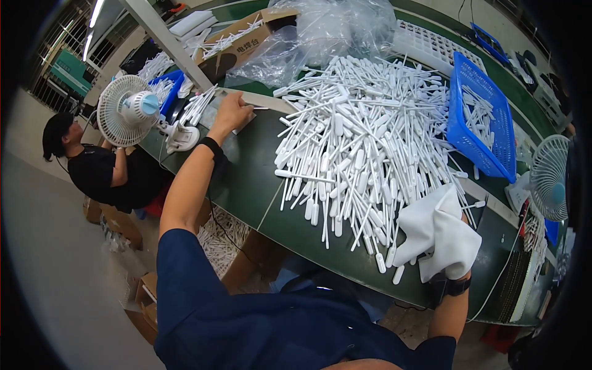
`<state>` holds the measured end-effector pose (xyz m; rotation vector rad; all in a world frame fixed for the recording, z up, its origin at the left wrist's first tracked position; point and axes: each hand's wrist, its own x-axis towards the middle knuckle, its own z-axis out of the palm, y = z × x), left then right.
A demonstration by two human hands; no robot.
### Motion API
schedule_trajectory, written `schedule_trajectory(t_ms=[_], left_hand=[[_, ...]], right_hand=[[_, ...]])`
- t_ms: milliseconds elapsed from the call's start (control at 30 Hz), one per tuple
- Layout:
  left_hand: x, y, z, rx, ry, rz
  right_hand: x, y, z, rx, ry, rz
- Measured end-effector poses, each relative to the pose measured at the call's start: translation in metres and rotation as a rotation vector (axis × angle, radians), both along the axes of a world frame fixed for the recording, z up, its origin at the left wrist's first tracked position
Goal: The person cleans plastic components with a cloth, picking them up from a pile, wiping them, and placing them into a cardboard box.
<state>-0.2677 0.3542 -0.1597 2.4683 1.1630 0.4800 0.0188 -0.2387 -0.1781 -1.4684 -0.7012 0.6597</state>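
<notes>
A big heap of white plastic sticks [364, 142], each with a thicker oblong end, lies across the middle of the green table. My left hand [233, 115] is at the far left of the heap, its fingers drawn together beside a thin white piece; whether it grips that piece I cannot make out. At the heap's near right edge, my right hand is mostly covered by a white cloth [439, 231], which it holds bunched up. Several sticks poke out around the cloth.
A blue basket [484, 132] holding more sticks stands right of the heap. Behind are clear plastic bags [345, 37], a cardboard box [250, 40] and a white perforated tray [425, 44]. White fans [128, 110] stand at both sides. A person [102, 166] in black sits at left.
</notes>
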Motion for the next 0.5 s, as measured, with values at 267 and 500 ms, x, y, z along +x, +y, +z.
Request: schedule_trajectory(t_ms=[267,500], left_hand=[[-0.022,0.045,-0.021,0.537,-0.172,-0.110],[-0.017,0.031,0.006,0.379,0.309,-0.319]], right_hand=[[0.000,0.006,0.010,-0.067,-0.197,0.050],[0.002,0.003,0.016,-0.244,-0.544,0.020]])
